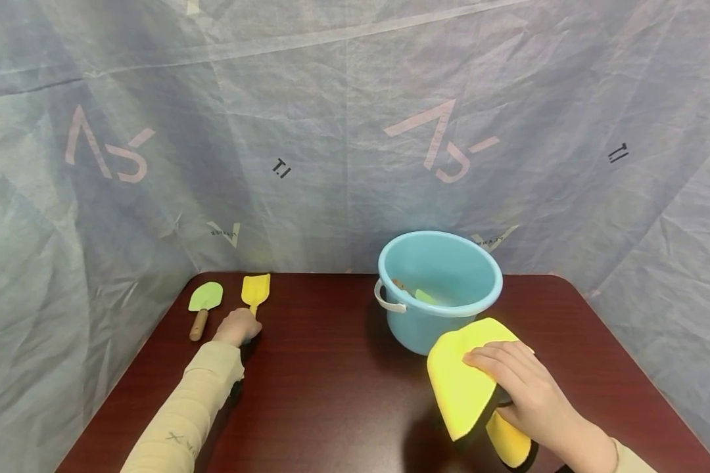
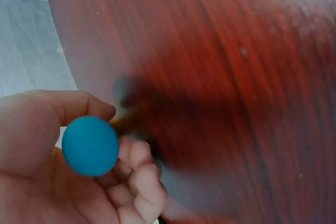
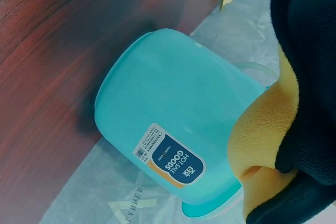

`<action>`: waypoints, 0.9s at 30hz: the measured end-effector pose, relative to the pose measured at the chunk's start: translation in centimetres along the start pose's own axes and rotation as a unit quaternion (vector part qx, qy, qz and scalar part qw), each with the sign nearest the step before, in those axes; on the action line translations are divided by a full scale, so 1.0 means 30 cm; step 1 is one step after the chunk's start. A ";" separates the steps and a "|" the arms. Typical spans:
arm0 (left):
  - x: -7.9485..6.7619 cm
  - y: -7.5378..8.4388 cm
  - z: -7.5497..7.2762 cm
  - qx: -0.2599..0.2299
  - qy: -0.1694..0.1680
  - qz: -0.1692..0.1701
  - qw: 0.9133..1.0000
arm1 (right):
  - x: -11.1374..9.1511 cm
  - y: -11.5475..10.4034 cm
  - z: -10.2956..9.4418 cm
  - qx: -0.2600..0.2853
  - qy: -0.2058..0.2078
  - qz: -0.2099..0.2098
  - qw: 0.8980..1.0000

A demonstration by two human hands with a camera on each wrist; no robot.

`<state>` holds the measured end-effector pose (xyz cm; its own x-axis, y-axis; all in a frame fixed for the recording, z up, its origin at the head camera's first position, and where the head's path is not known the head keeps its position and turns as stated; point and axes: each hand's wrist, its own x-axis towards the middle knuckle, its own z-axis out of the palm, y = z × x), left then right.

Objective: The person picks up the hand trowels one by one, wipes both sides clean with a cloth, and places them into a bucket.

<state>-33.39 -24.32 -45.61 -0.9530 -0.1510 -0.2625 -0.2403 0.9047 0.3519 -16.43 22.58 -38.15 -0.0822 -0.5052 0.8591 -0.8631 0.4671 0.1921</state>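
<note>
Near the far left corner of the table [image 1: 331, 387], the left hand [image 1: 238, 326] gripped the yellow shovel [image 1: 256, 289] by its handle, beside the green trowel [image 1: 206, 296]. The right hand [image 1: 535, 391] pinched the yellow cloth [image 1: 458, 378] above the table's right half, before the blue bucket [image 1: 415, 334], which stood near the far edge. The bucket's label [image 3: 177, 161] read "HOT SALE GOODS"; the curtain [image 1: 307, 112] bore "T.I".

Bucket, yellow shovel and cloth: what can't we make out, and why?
- Head view: green item in the blue bucket, partly hidden by its near wall.
- Head view: handle of the yellow shovel, mostly covered by the left hand.
- Right wrist view: fine print on the label, too small.
- Right wrist view: yellow cloth, cut off by the right edge.
</note>
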 end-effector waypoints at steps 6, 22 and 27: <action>-0.004 -0.006 -0.005 -0.029 0.007 0.009 1.000 | -0.004 0.003 0.000 -0.001 -0.003 0.005 1.000; -0.048 -0.019 -0.086 0.031 0.017 0.034 0.999 | 0.005 0.009 -0.014 -0.004 -0.006 0.011 1.000; -0.063 -0.024 -0.101 0.069 0.025 0.068 0.995 | 0.017 0.013 -0.022 -0.006 0.001 0.001 1.000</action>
<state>-31.98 -25.89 -42.64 -0.9838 -0.0399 -0.1749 -0.0842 0.9637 0.2534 -16.46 22.99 -37.34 -0.0838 -0.5026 0.8604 -0.8564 0.4777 0.1957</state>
